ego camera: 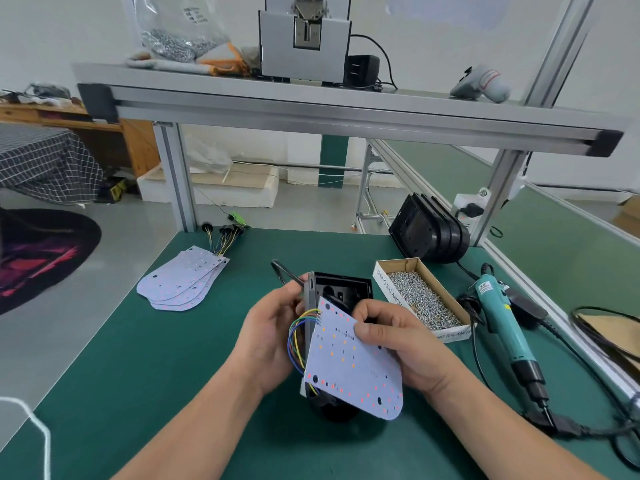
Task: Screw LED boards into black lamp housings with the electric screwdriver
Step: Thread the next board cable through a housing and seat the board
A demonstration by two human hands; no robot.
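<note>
This is a small assembly workshop, set up as a production workstation. The tabletop (173, 358) is covered in a green mat and framed by aluminium posts (175, 174) carrying a shelf (415, 98). On the shelf stand a grey machine (304, 46), a bag of screws (173, 32) and work gloves (214, 60). On the tabletop lie a corded electric screwdriver (502, 317), an open box (389, 292) of loose screws, a stack of LED boards (180, 282) and a row of black housings (429, 230). A second green bench (554, 220) runs alongside, over a bare grey floor (138, 216).
</note>
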